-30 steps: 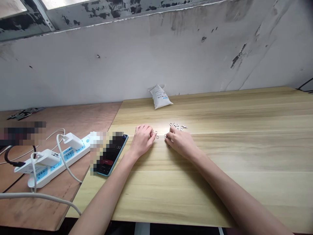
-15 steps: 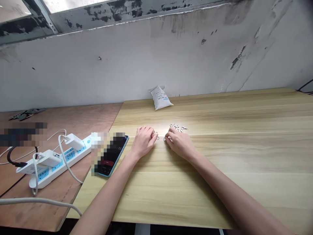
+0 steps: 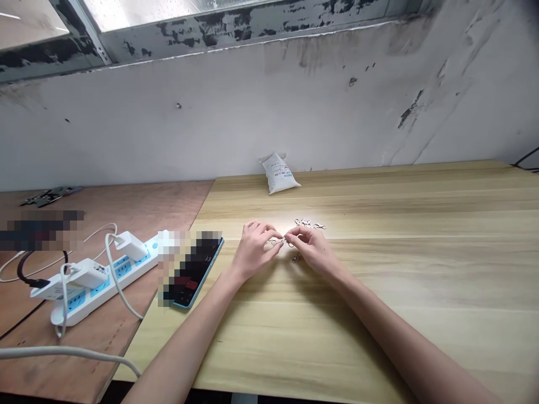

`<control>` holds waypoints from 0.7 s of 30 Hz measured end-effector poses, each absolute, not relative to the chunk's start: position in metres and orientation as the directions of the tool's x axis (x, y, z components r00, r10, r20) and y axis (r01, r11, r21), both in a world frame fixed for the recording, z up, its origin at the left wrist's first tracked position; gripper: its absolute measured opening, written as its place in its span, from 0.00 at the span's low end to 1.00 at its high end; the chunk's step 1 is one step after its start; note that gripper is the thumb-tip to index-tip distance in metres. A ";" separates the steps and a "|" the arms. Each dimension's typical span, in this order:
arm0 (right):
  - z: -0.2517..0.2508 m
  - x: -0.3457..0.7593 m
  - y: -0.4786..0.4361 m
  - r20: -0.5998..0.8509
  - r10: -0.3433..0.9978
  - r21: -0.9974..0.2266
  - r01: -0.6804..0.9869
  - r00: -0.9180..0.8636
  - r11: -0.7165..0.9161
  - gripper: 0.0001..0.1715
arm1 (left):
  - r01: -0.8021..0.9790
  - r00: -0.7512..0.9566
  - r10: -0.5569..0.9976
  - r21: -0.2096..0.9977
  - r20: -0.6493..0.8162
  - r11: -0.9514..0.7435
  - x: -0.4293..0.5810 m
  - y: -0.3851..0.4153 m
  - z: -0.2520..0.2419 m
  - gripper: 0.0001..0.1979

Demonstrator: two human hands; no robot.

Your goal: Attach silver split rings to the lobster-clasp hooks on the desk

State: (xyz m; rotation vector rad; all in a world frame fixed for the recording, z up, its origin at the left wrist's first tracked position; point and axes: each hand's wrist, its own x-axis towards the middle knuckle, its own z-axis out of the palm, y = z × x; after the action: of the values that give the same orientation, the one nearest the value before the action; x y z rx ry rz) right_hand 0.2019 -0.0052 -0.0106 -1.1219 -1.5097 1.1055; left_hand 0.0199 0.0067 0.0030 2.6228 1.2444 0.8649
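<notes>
My left hand (image 3: 255, 252) and my right hand (image 3: 312, 248) meet over the light wooden table (image 3: 379, 269), fingertips almost touching. Both pinch small metal pieces (image 3: 280, 242) between thumb and fingers, a ring on the left side and a clasp on the right; the parts are too small to tell apart well. One loose metal piece (image 3: 295, 258) lies under my right hand. A small heap of silver clasps (image 3: 309, 224) rests on the table just beyond my right hand.
A white pouch (image 3: 278, 174) leans by the wall at the back. A phone (image 3: 192, 271) lies left of my left hand. Further left, a white power strip (image 3: 96, 275) with chargers and cables sits on a brown board (image 3: 84, 359).
Both hands lifted slightly off the table and came together in the middle, bringing the small metal pieces to one another. The camera tilted up a little.
</notes>
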 end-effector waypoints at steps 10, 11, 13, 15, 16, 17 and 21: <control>-0.015 0.200 -0.003 0.197 0.944 -0.964 0.122 -0.264 0.235 0.19 | 0.639 0.405 0.807 0.498 0.430 -0.586 0.019 0.007 0.008 0.05; -0.014 0.200 -0.004 0.201 0.940 -0.961 0.128 -0.276 0.244 0.19 | 0.617 0.390 0.824 0.548 0.411 -0.565 0.019 0.007 0.009 0.05; -0.013 0.200 -0.005 0.214 0.930 -0.954 0.140 -0.298 0.265 0.18 | 0.552 0.373 0.852 0.650 0.367 -0.522 0.019 0.008 0.010 0.06; -0.012 0.200 -0.007 0.236 0.924 -0.939 0.175 -0.301 0.297 0.17 | 0.484 0.375 0.867 0.729 0.327 -0.484 0.019 0.009 0.010 0.06; -0.012 0.199 -0.008 0.249 0.923 -0.927 0.205 -0.294 0.315 0.17 | 0.461 0.380 0.871 0.752 0.312 -0.470 0.018 0.010 0.009 0.07; -0.012 0.199 -0.008 0.261 0.922 -0.913 0.238 -0.285 0.332 0.16 | 0.447 0.381 0.874 0.767 0.303 -0.461 0.018 0.011 0.008 0.06; -0.014 0.198 -0.010 0.291 0.922 -0.869 0.331 -0.255 0.367 0.15 | 0.455 0.357 0.880 0.764 0.314 -0.458 0.018 0.011 0.005 0.05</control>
State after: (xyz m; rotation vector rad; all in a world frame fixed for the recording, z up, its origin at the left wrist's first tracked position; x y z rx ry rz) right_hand 0.1980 -0.0096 -0.0138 -1.1037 -1.7801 0.8763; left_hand 0.0182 0.0113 0.0047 2.0575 1.1548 0.9771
